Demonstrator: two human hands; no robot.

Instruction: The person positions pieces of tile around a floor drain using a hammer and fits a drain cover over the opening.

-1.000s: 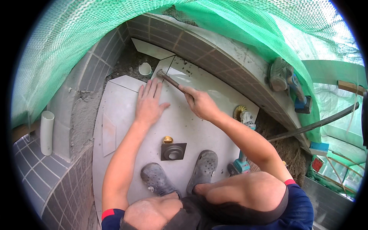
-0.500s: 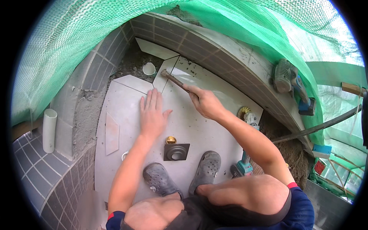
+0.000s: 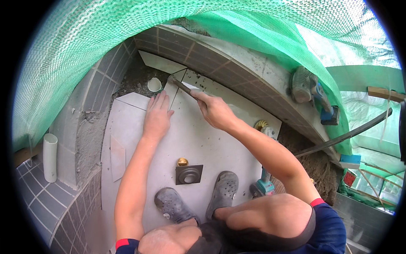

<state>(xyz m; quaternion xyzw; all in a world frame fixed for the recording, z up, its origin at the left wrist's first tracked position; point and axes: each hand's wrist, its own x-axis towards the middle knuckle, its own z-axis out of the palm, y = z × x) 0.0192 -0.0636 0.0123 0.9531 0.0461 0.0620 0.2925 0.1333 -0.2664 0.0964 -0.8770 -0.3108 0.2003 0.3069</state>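
Observation:
My right hand grips the dark handle of a hammer, whose worn head rests on a narrow white tile near the back of the floor. My left hand lies with fingers stretched out along the tiles just below the hammer head, beside a short white pipe opening set in rough mortar. An angled white tile piece sits against the back wall. Lower down are a dark square drain plate and a small brass fitting.
A power tool with gold disc and teal battery lies right of my clogs. Another tool sits on the right ledge. A loose pipe stands left. Green netting surrounds the tiled walls; a black hose crosses at right.
My left hand's fingertips are nearer the pipe opening and hammer head than half a second ago. The hammer stays at the narrow tile. The whole view has shifted slightly.

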